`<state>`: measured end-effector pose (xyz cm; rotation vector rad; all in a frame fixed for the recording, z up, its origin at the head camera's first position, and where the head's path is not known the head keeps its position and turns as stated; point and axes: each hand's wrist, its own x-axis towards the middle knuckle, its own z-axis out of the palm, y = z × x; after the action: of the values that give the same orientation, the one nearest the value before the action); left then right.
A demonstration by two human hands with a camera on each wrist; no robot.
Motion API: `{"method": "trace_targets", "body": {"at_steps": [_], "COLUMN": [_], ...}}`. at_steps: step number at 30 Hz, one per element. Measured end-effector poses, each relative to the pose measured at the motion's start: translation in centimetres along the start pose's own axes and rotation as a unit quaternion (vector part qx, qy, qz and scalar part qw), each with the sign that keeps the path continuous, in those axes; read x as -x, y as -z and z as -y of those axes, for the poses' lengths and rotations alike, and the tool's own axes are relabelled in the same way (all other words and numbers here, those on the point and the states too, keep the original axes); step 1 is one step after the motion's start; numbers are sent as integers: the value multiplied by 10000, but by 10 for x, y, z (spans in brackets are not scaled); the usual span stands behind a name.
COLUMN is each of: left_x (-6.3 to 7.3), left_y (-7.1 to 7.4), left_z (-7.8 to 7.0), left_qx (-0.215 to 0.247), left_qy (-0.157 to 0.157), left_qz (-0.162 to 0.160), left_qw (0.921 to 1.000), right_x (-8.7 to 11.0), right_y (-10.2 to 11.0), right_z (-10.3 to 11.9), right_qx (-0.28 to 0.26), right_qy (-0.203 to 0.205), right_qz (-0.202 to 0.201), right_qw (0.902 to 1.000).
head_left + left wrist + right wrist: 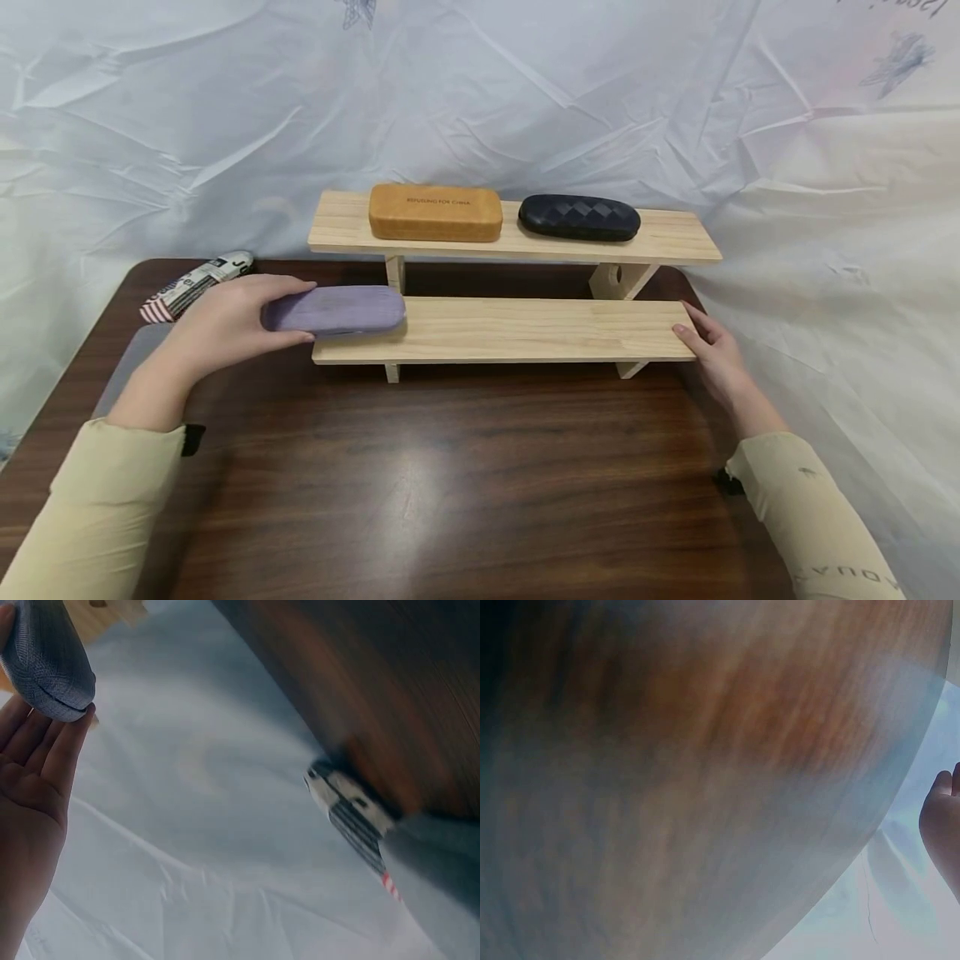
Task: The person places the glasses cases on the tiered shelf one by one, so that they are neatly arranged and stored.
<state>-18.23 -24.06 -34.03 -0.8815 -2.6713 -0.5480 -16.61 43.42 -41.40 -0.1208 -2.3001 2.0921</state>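
My left hand grips a purple glasses case by its left end, thumb on the near side and fingers on the far side. The case is over the left end of the lower board of a two-tier wooden shelf; whether it touches the board I cannot tell. In the left wrist view the case looks grey-blue, with a seam at its end. At the right end of the same board, my right hand holds the edge, its thumb on top and fingers mostly hidden.
An orange-brown glasses case and a black quilted one lie on the upper board. A newsprint-patterned case lies at the back left, beside a grey item. Crumpled white sheeting hangs behind the dark wooden table.
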Motion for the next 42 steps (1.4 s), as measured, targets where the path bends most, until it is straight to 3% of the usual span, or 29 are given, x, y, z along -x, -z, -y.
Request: {"method": "trace_targets", "body": {"at_steps": [7,17,26,42], "left_x": [-12,-19,-22,-24], "left_y": [-13,-29,-31,-35], "left_z": [-10,-20,-27,-27], "left_qx": [107,256,229,510], "left_qy": [-60,-7,173,333], "left_qz": [16,20,379,476], "left_qw": [9999,9997,9989,9970], "right_x": [-1,-4,-3,-3], "right_y": [-1,-2,-3,0], "right_z": [-1,-2,-2,-3], "right_qx": [92,122,118,47], "right_qy": [-13,9,15,50], "right_qz": [-20,-44,-59,-143], "right_qw": [10000,9999,9999,9999]}}
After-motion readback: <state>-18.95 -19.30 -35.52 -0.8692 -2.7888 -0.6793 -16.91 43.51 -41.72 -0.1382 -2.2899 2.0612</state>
